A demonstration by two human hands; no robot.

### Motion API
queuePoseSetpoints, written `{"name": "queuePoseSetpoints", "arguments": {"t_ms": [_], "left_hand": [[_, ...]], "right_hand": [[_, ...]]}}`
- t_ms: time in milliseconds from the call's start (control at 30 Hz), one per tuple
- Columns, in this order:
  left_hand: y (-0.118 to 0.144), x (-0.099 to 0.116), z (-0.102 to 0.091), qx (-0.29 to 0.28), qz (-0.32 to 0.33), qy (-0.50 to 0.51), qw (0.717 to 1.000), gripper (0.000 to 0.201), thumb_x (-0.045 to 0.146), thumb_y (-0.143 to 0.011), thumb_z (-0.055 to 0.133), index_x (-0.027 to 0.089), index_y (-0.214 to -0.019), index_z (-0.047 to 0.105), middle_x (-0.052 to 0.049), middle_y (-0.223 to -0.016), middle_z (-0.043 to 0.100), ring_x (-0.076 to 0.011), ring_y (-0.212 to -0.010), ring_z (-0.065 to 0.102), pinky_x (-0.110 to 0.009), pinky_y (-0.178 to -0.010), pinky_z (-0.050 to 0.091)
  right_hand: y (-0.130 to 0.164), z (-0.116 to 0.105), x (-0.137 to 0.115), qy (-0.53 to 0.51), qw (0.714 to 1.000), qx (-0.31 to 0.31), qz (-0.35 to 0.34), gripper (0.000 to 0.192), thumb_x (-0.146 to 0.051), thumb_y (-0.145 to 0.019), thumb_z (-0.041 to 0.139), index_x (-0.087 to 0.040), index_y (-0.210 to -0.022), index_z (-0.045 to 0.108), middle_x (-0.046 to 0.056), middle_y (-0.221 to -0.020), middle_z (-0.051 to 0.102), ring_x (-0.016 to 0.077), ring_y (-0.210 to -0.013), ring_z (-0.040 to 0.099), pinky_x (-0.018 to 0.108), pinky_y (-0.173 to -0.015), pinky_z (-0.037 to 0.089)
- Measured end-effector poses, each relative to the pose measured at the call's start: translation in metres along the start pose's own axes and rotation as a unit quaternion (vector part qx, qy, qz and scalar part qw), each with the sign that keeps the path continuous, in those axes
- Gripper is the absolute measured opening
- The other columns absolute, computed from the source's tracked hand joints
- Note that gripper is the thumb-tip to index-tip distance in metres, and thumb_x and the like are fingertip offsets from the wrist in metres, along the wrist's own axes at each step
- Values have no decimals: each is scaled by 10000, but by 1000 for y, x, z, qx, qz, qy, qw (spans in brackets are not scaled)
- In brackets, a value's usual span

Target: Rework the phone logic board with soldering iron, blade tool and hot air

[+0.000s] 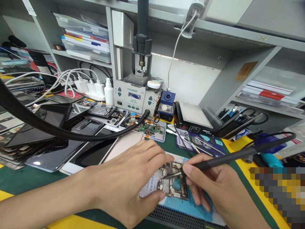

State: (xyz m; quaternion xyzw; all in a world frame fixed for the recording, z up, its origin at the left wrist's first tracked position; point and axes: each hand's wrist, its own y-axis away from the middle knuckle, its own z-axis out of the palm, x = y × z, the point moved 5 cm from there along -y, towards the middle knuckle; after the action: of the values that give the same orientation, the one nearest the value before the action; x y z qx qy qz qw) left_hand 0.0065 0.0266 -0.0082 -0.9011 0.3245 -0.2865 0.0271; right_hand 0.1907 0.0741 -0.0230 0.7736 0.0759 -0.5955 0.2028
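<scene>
While the right grip (205, 178) clasped the iron (221, 158), tip (173, 175) over the board (176, 190) just left of that grip, work appeared under way, the remainder undeterminable; the left grip (135, 173) flanked the board, its hold unconfirmed.

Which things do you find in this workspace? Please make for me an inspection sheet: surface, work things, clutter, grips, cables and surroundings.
Surface: green mat with yellow borders.
Work things: small dark rectangular circuit board on a blue-and-white flat sheet; slim black pen-shaped tool, metal tip at the board, contact unclear.
Clutter: dark glossy phone-shaped panels, overlapping, at left.
Grips: bare left grip, thumb and a finger spread at the board's edges; bare right grip, holding the tool.
Cables: thick black hose crossing above the panels; thin white cable hanging at the back.
Surroundings: grey panel shelving; grey box-shaped station with green buttons.
</scene>
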Motion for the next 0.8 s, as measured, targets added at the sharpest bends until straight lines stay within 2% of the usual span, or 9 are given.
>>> {"name": "queuePoseSetpoints", "arguments": {"t_ms": [333,600,700,800], "left_hand": [[1,-1,0,1,-9,-6,1000,555,266,-846,662,167,-1367,499,-85,-1163,573,-264,-1133,505,-426,-1061,424],[0,-1,-1,7,-8,2,1000,561,268,-835,658,194,-1367,497,-83,-1176,561,-274,-1145,513,-460,-1075,429],[3,0,-3,25,-6,20,999,589,249,-823,667,216,-1375,466,-69,-1201,548,-252,-1155,531,-418,-1068,455],[5,3,-4,49,16,35,998,681,192,-803,675,253,-1421,398,-48,-1309,507,-202,-1230,518,-323,-1099,440]], "right_hand": [[-1,-1,2,5,1000,-5,-3,470,-612,-839,758,-174,-750,612,-34,-436,583,51,-345,405,157,-369,323],[2,2,-1,-7,1000,18,-15,509,-645,-791,783,-167,-754,613,-40,-439,561,55,-354,427,156,-368,316],[2,2,-1,-32,999,16,-25,502,-638,-777,800,-172,-750,617,-41,-429,553,57,-352,425,157,-364,307],[3,-3,0,-91,995,16,-30,461,-591,-770,829,-177,-743,628,-44,-428,538,56,-351,415,160,-366,276]]}}
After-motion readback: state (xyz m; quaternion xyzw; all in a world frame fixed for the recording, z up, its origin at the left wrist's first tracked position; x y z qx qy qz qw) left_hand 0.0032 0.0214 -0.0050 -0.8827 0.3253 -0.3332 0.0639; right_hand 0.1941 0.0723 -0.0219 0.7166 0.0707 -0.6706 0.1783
